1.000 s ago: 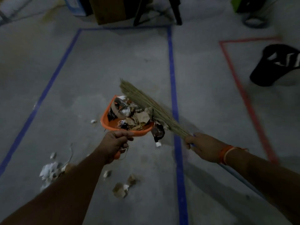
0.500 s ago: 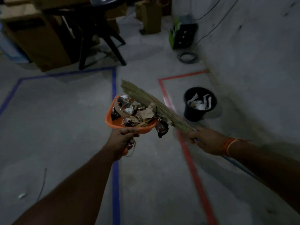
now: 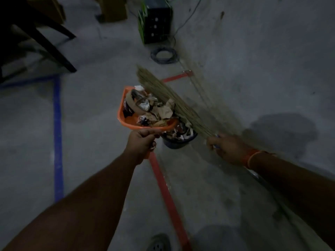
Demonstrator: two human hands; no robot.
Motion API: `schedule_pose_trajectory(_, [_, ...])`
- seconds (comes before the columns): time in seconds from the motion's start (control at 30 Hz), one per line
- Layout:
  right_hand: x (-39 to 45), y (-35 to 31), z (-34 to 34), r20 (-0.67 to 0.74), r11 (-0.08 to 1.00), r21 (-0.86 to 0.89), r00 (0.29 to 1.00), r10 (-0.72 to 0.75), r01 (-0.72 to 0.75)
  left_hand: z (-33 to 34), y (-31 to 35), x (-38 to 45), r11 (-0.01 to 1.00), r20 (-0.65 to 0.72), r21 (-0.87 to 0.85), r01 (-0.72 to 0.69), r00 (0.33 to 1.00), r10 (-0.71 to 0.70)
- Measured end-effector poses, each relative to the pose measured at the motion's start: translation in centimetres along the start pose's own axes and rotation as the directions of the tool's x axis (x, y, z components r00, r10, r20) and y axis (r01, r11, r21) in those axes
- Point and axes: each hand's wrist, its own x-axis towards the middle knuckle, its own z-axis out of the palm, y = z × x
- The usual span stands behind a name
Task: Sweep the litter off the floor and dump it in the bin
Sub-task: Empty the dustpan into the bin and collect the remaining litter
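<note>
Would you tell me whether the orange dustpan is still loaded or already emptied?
Loaded. Crumpled paper and wrappers are piled in the dustpan, which the left hand holds roughly level over the bin.

Glossy plastic dustpan [image 3: 126,122]; crumpled paper litter [image 3: 164,111]; straw broom [image 3: 163,93]; matt concrete floor [image 3: 94,124].

orange dustpan [image 3: 126,113] heaped with litter [image 3: 155,109] above black bin [image 3: 178,143].

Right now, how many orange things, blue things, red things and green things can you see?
Orange: 2, the dustpan and the wristband
Blue: 1, the blue floor tape
Red: 1, the red floor tape
Green: 1, the green box
Total: 5
</note>
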Motion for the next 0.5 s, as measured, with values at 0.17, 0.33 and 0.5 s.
schedule_pose_trajectory(0.17, [3.1, 5.2, 4.5, 0.022, 0.989, 0.107, 0.995, 0.102, -0.103, 4.5, -3.8, 5.9, 0.991, -0.062, 0.129, 0.028, 0.998, -0.02])
schedule_pose_trajectory(0.33, [3.1, 9.8, 6.5, 0.005, 0.995, 0.096, 0.999, 0.042, -0.042, 6.8, -6.1, 8.8, 0.937, -0.124, 0.339, 0.083, 0.991, -0.043])
schedule_pose_trajectory(0.5, [2.4, 12.0, 7.0, 0.0, 0.982, 0.184, 0.999, 0.049, -0.048, 7.6, -6.3, 9.6, 0.886, -0.153, 0.446, 0.129, 0.986, -0.067])
